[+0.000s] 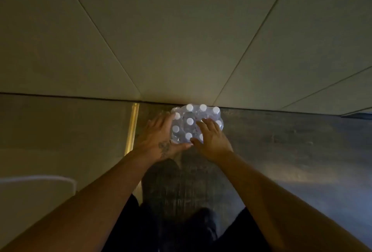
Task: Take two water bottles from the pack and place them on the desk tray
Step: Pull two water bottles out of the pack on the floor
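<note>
pack: it is stood on the floor, pushed right up against the wall, so it cannot slide away when it is pressed

bottles: they are kept upright inside the clear wrap, white caps up, packed close together; none has been taken out yet, it seems

left hand: it is laid flat against the left side of the pack, likely to keep it steady; its fingers are spread wide and nothing is held

right hand: it is laid on top of the pack, over the caps; its fingers are spread wide and nothing is gripped, maybe a gap in the wrap is being felt for

desk tray: it is not seen here, so where the bottles must be carried cannot be told

edges: the far side of the pack is shut in by the wall; a shiny strip is seen just left of the left hand

open room: bare floor is seen to the right of the pack and toward the person's legs, so a bottle is best lifted up and back
</note>
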### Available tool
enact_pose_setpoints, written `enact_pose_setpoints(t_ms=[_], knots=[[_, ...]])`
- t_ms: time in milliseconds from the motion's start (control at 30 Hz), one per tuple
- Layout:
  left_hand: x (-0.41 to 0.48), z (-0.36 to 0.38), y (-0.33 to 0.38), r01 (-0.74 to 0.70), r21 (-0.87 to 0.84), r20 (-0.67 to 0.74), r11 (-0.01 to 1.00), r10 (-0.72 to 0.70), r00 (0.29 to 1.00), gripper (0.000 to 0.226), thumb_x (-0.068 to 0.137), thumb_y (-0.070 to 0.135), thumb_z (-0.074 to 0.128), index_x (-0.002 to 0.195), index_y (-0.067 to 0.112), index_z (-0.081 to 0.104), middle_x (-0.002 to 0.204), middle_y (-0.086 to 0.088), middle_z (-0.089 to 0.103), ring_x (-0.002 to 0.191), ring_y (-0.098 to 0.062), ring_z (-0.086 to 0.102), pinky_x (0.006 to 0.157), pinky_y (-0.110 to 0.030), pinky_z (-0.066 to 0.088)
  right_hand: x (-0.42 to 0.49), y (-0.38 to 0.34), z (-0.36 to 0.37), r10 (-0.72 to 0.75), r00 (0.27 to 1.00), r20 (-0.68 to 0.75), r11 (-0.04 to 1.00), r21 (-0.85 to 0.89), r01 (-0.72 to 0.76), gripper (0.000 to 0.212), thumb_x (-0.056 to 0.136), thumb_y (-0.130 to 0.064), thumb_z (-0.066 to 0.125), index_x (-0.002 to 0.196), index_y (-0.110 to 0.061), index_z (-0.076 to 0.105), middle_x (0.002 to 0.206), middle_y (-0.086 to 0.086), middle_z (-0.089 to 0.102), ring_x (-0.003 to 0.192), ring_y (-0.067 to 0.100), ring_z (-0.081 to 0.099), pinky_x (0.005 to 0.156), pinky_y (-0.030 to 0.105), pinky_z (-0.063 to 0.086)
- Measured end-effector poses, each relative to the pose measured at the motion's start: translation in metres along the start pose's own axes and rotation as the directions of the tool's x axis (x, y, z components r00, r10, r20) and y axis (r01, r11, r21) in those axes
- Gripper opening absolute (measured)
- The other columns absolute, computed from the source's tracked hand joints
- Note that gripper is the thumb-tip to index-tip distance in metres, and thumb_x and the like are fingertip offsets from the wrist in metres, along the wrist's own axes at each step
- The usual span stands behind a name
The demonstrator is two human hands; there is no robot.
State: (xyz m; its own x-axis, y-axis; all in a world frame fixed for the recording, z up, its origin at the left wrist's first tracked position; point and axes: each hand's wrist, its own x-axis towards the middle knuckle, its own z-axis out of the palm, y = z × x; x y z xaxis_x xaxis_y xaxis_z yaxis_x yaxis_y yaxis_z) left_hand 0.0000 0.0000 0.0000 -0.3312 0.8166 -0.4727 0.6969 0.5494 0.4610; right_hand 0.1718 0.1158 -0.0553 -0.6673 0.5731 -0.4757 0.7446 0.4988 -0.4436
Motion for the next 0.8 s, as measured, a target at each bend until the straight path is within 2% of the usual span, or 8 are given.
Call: enact_pose_setpoints(t_ms=[133, 233, 367, 533, 633, 733, 800], knots=[[0.057, 0.045, -0.039, -0.009, -0.062, -0.022, 0.998, 0.007, 1.000, 0.119, 0.077, 0.077, 0.079, 0.169, 0.033, 0.017, 0.180, -0.003, 0.020, 0.166, -0.031, 0.018, 0.132, -0.059, 0.027, 0.065, 0.029, 0.046, -0.043, 0.997, -0.069, 0.994, -0.100, 0.036, 0.060, 0.107, -0.046, 0.056, 0.160, -0.028, 0.035, 0.173, 0.006, 0.032, 0.163, 0.031, 0.023, 0.128, 0.056, 0.026], [0.090, 0.076, -0.059, -0.035, -0.114, -0.046, 0.993, 0.030, 0.998, 0.123, 0.073, 0.077, 0.081, 0.169, 0.032, 0.017, 0.178, -0.004, 0.024, 0.164, -0.031, 0.024, 0.128, -0.061, 0.034, 0.099, 0.044, 0.079, -0.088, 0.993, -0.082, 0.980, -0.183, 0.071, 0.059, 0.106, -0.040, 0.057, 0.160, -0.029, 0.036, 0.171, 0.006, 0.037, 0.160, 0.029, 0.029, 0.130, 0.054, 0.027], [0.110, 0.095, -0.072, -0.061, -0.117, -0.052, 0.991, 0.055, 0.997, 0.131, 0.062, 0.089, 0.071, 0.168, 0.034, 0.016, 0.177, -0.004, 0.027, 0.162, -0.031, 0.029, 0.125, -0.061, 0.038, 0.124, 0.055, 0.100, -0.110, 0.988, -0.111, 0.957, -0.280, 0.075, 0.061, 0.104, -0.041, 0.058, 0.160, -0.028, 0.037, 0.164, 0.008, 0.047, 0.154, 0.031, 0.039, 0.129, 0.052, 0.023], [0.127, 0.103, -0.075, -0.056, -0.151, -0.032, 0.987, 0.052, 0.998, 0.128, 0.062, 0.082, 0.081, 0.164, 0.044, 0.014, 0.176, 0.001, 0.030, 0.159, -0.029, 0.034, 0.121, -0.057, 0.042, 0.136, 0.055, 0.107, -0.120, 0.980, -0.157, 0.923, -0.381, 0.052, 0.059, 0.098, -0.043, 0.068, 0.150, -0.025, 0.046, 0.151, 0.009, 0.061, 0.142, 0.031, 0.055, 0.125, 0.048, 0.031], [0.129, 0.111, -0.076, -0.015, -0.221, -0.023, 0.975, 0.010, 1.000, 0.129, 0.063, 0.075, 0.089, 0.165, 0.042, 0.018, 0.173, -0.001, 0.034, 0.157, -0.028, 0.038, 0.120, -0.060, 0.044, 0.135, 0.049, 0.099, -0.069, 0.990, -0.123, 0.945, -0.326, 0.025, 0.061, 0.095, -0.040, 0.074, 0.149, -0.023, 0.048, 0.148, 0.009, 0.062, 0.138, 0.031, 0.059, 0.121, 0.048, 0.038], [0.126, 0.117, -0.078, -0.027, -0.206, -0.016, 0.978, 0.024, 1.000, 0.131, 0.065, 0.067, 0.092, 0.166, 0.039, 0.014, 0.177, -0.001, 0.025, 0.161, -0.029, 0.030, 0.123, -0.061, 0.041, 0.126, 0.044, 0.086, -0.098, 0.963, -0.250, 0.968, -0.248, 0.034, 0.042, 0.103, -0.022, 0.062, 0.144, -0.019, 0.058, 0.139, 0.007, 0.068, 0.126, 0.031, 0.066, 0.104, 0.046, 0.054], [0.125, 0.118, -0.079, -0.084, -0.180, -0.032, 0.980, 0.079, 0.996, 0.133, 0.067, 0.068, 0.092, 0.167, 0.040, 0.008, 0.180, 0.001, 0.016, 0.165, -0.029, 0.022, 0.126, -0.061, 0.037, 0.115, 0.034, 0.071, -0.080, 0.955, -0.286, 0.989, -0.145, 0.040, 0.040, 0.104, -0.024, 0.062, 0.143, -0.024, 0.056, 0.137, 0.007, 0.067, 0.121, 0.030, 0.068, 0.098, 0.046, 0.059]])
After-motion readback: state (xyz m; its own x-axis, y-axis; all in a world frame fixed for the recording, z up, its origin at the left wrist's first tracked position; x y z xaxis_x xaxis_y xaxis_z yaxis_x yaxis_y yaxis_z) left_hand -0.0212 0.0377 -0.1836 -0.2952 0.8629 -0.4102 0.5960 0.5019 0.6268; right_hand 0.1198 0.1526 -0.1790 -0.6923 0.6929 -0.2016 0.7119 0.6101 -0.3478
